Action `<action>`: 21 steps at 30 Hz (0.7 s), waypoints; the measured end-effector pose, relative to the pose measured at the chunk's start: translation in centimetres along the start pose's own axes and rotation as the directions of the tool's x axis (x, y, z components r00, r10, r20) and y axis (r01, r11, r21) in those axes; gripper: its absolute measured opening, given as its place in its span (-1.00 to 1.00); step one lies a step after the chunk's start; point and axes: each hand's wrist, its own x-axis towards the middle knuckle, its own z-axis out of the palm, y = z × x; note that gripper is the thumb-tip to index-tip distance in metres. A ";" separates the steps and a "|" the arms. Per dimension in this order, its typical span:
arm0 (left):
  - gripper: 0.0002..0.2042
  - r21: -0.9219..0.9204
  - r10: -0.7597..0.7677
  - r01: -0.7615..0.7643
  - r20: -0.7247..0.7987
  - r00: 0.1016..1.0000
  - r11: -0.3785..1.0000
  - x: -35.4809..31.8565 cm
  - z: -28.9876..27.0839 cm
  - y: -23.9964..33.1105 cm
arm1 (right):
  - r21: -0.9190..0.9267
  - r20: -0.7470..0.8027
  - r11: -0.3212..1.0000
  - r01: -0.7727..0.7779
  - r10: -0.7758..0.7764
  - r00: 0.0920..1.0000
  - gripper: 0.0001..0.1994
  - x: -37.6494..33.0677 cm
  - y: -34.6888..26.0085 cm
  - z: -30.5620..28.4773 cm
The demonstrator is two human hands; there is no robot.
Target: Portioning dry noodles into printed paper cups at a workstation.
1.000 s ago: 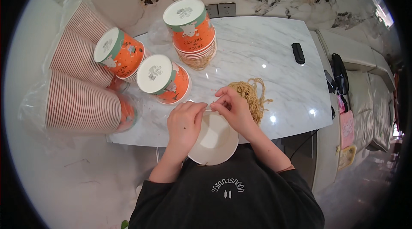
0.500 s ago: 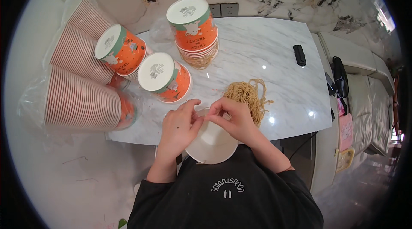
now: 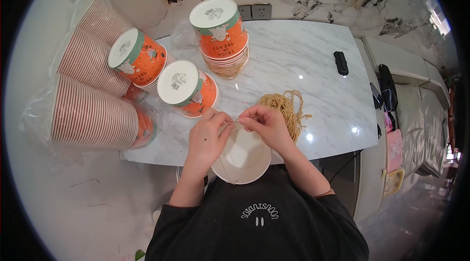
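Observation:
A white paper bucket (image 3: 244,152) stands mouth up at the table's front edge, against my black shirt. At its far rim my left hand (image 3: 206,134) and my right hand (image 3: 267,125) face each other, each pinching a thin cord (image 3: 236,120) between thumb and fingertips. Part of a thin strand also crosses the left side of the bucket's mouth to its near rim. Just beyond my right hand lies a loose bundle of tan cord (image 3: 288,106). An upturned orange bucket with a white base (image 3: 201,95) sits beyond my left hand.
Further back is a stack of orange buckets (image 3: 223,40) with tan cord around its lowest rims; another short stack (image 3: 142,60) stands left. Plastic-wrapped bucket stacks (image 3: 93,114) fill the left side. A small black object (image 3: 341,63) lies far right on the marble table (image 3: 313,55).
My fingertips have drawn slightly apart, and cord now shows between them. Both hands shifted a little toward the far rim, uncovering more of the bucket's inside.

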 end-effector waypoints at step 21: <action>-0.81 -0.401 -0.017 0.008 -0.018 1.000 0.916 1.7 1.0 -1.7 | -0.404 0.192 0.851 0.336 -0.281 0.940 -0.56 1.3 -2.3 0.4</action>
